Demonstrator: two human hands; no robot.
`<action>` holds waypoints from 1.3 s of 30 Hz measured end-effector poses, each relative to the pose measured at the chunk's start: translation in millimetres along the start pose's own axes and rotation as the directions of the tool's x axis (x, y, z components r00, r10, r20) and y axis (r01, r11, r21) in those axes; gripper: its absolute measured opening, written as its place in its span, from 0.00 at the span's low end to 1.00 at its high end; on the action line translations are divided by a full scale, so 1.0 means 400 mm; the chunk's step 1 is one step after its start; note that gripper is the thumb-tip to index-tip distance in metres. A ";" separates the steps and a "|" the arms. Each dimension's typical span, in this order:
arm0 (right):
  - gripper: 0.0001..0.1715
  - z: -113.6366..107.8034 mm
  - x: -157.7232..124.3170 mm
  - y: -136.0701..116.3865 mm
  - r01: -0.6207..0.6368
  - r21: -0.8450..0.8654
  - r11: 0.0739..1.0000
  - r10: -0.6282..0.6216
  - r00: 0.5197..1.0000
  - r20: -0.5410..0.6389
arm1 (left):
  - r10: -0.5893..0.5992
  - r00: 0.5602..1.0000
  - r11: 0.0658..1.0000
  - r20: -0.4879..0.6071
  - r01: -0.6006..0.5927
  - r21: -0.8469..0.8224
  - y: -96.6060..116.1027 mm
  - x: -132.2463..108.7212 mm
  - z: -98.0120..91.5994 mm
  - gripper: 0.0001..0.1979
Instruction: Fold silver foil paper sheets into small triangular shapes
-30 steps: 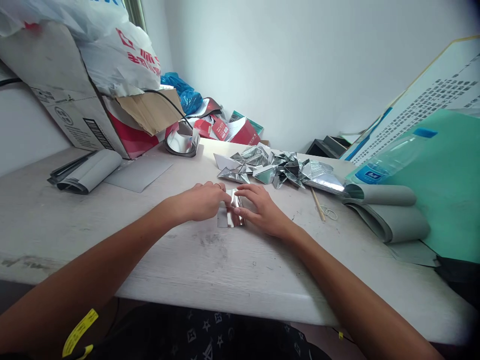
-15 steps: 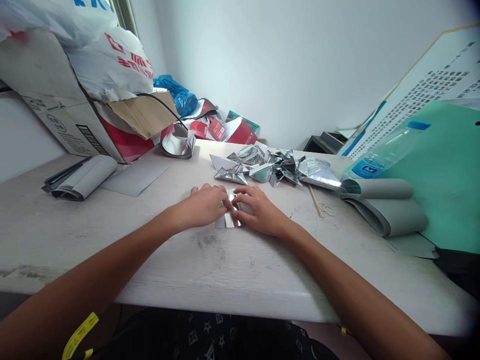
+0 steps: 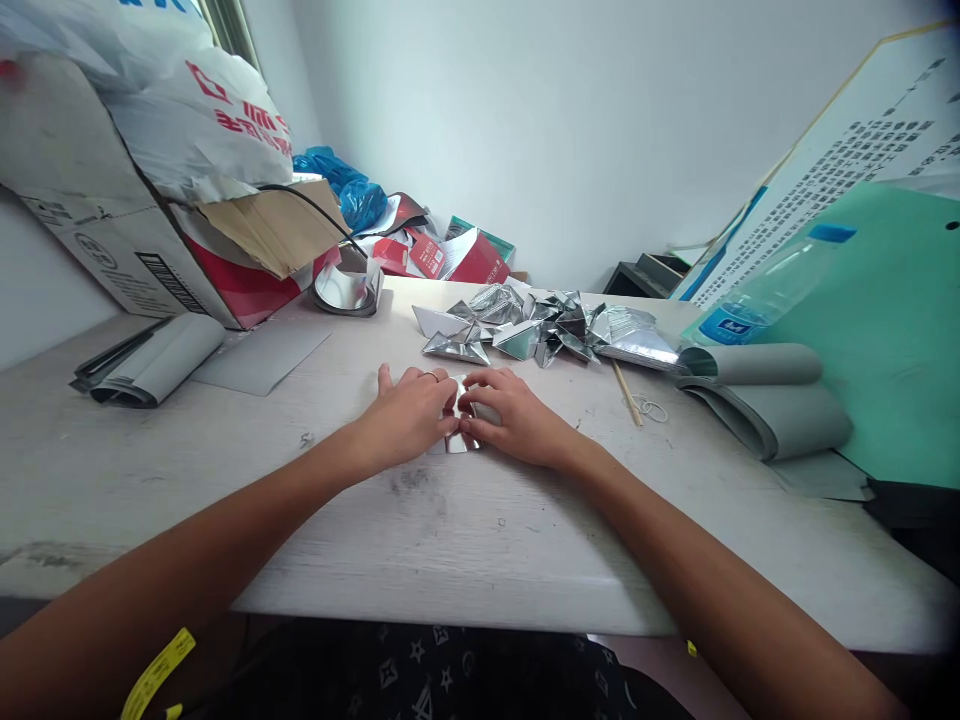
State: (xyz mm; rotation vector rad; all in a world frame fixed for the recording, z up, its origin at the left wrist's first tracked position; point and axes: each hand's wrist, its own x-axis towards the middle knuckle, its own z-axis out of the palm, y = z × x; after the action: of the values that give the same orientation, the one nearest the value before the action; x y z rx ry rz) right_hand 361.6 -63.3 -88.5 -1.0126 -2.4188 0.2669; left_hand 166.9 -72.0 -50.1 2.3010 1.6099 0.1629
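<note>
Single head-worn view, taken from the near edge of the surface, facing forward and down toward the white wall. Close range: left hand and right hand lie mid-frame, with the forearms filling the lower corners.

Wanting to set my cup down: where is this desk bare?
Bare desk lies between the forearms near the edge, and between the left hand and the rolled grey sheets. Crowded: folded silver pieces beyond the right hand, cardboard box back left.
</note>
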 end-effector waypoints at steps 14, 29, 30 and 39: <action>0.14 -0.002 0.000 0.005 0.137 -0.143 0.980 -0.146 0.988 -0.053 | -0.024 1.000 1.000 0.016 0.024 0.003 0.007 -0.009 -0.013 0.18; 0.10 0.018 0.030 0.010 0.078 0.015 0.997 -0.078 0.997 -0.014 | -0.012 1.000 1.000 0.024 0.012 0.012 0.007 -0.006 -0.016 0.16; 0.09 0.018 0.030 0.013 0.058 0.022 0.998 -0.058 0.998 -0.007 | -0.015 1.000 1.000 0.025 0.015 0.016 0.007 -0.007 -0.017 0.16; 0.16 0.025 0.035 0.029 0.013 0.043 0.999 -0.011 0.999 -0.044 | -0.026 0.998 0.999 0.057 0.023 0.040 0.015 -0.009 -0.023 0.18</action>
State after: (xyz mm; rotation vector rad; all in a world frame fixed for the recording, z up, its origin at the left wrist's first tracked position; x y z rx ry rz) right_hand 355.4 -45.1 -96.0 -0.9746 -2.3692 0.2886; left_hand 168.3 -75.2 -39.1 2.2927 1.6264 0.0592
